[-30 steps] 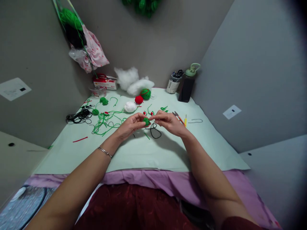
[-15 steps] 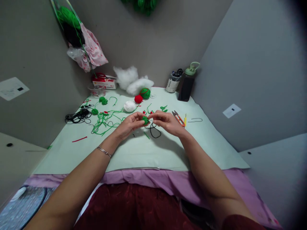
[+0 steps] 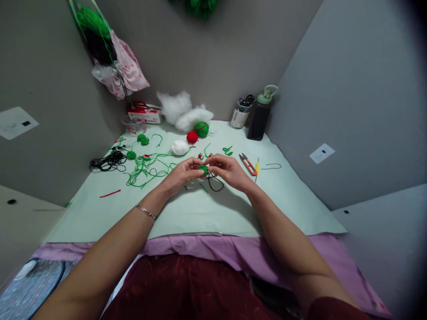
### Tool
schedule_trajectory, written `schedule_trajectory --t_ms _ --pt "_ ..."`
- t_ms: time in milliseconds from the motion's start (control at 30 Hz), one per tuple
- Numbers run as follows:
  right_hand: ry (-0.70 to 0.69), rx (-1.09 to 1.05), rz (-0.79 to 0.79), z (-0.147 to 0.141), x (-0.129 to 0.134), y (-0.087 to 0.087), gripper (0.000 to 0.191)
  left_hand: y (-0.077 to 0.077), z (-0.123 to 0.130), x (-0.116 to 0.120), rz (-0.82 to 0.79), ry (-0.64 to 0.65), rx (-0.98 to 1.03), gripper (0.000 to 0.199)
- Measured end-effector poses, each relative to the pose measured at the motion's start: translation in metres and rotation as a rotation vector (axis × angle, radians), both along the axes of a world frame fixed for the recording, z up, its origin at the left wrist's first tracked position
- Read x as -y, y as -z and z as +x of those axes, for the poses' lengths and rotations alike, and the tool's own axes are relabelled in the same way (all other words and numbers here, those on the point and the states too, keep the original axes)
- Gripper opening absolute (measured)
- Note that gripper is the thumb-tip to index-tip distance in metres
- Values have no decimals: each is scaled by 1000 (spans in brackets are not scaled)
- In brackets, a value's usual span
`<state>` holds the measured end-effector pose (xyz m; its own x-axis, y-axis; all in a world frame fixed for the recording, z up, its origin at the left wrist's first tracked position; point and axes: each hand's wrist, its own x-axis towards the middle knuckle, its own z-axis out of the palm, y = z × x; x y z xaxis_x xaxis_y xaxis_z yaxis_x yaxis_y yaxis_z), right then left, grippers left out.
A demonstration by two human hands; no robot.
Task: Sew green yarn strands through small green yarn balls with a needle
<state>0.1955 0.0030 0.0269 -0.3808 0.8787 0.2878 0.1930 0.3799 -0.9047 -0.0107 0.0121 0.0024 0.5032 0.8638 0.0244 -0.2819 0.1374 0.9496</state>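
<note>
Between my two hands is a small green yarn piece (image 3: 203, 169), held above the middle of the table. My left hand (image 3: 183, 174) pinches it from the left with thumb and fingers. From the right, the fingertips of my right hand (image 3: 227, 171) close on its edge; whether they also hold a needle or a thread is too small to see. A black cord (image 3: 218, 189) loops below the piece, near my right fingers. Just beyond my fingertips lie small red and green yarn bits (image 3: 200, 156).
Orange-handled thread snips (image 3: 248, 164) and a yellow-handled tool (image 3: 257, 167) lie right of my hands. Tangled green yarn (image 3: 143, 175) and black cord (image 3: 108, 161) spread at left. White (image 3: 179, 147), red (image 3: 192, 137) and green (image 3: 201, 129) balls, white stuffing (image 3: 193, 120) and a bottle (image 3: 259, 120) stand behind.
My right hand has moved slightly left, closer against the green yarn piece, and its fingertips now meet it. The piece has turned a little and sits slightly lower.
</note>
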Motion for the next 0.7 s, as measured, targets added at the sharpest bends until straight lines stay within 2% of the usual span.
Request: schedule_trajectory --t_ms 433,700 --pt "52 67 126 -4 3 -6 16 0 4 3 50 -17 -95 33" --pt "101 -7 -172 -7 -6 6 28 5 4 0 138 -76 -98 49"
